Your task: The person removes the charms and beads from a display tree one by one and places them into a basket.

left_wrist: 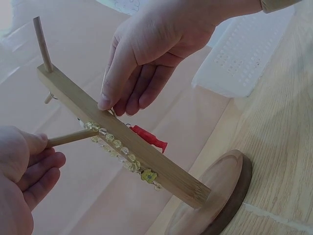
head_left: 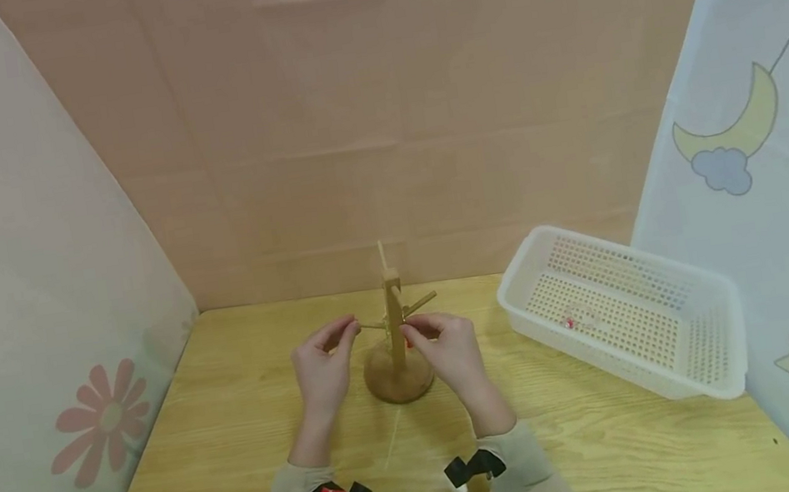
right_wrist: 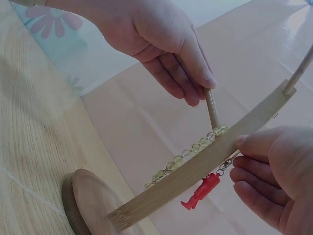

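Note:
A small wooden stand [head_left: 397,338] with a round base [head_left: 400,380] and thin side pegs sits mid-table. My left hand [head_left: 353,329] pinches the tip of the left peg [left_wrist: 71,138]. A strand of yellow-green beads [left_wrist: 120,147] hangs from that peg along the post [right_wrist: 195,171]. My right hand [head_left: 412,329] is at the post's other side, its thumb [right_wrist: 247,142] on the wood, and pinches the short metal chain [right_wrist: 225,165] of a red charm [right_wrist: 200,191]. In the left wrist view the red charm [left_wrist: 149,137] dangles behind the post, under my right hand [left_wrist: 110,105].
A white perforated plastic basket [head_left: 708,320] stands at the right of the wooden table [head_left: 225,438], with a small red item [head_left: 569,323] inside. Panels close off the left, back and right sides. Black and red clips sit on both sleeves.

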### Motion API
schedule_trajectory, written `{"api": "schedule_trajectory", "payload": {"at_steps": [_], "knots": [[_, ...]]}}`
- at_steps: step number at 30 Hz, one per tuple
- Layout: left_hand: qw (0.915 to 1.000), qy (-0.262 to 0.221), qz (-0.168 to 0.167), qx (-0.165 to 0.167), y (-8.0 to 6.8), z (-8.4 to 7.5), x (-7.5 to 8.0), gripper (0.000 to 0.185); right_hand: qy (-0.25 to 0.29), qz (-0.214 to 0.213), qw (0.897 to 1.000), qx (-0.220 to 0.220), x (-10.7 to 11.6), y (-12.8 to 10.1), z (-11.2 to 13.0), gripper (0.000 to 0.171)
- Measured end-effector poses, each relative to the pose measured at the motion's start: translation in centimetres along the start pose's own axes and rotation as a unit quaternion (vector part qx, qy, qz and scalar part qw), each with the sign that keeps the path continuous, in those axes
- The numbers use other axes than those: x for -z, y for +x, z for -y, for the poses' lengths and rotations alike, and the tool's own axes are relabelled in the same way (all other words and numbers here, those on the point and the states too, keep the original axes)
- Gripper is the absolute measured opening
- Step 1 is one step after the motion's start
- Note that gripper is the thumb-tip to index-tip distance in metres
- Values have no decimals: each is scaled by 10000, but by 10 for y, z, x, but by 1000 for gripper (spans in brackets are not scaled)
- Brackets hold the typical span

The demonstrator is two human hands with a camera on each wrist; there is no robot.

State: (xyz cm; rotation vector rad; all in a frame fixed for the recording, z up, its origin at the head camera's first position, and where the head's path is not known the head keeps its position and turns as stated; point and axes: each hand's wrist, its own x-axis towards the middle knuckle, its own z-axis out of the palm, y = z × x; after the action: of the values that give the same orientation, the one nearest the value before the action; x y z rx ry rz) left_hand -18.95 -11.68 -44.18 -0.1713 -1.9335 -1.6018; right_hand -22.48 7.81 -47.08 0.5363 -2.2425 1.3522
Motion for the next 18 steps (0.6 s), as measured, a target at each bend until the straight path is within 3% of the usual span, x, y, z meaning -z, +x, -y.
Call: {"api": "schedule_trajectory", "payload": {"at_steps": [18], "knots": [[9999,57,-57,153,-1,4,-2,8,-403,-195,9984,356,-3,0,-1,7]]}}
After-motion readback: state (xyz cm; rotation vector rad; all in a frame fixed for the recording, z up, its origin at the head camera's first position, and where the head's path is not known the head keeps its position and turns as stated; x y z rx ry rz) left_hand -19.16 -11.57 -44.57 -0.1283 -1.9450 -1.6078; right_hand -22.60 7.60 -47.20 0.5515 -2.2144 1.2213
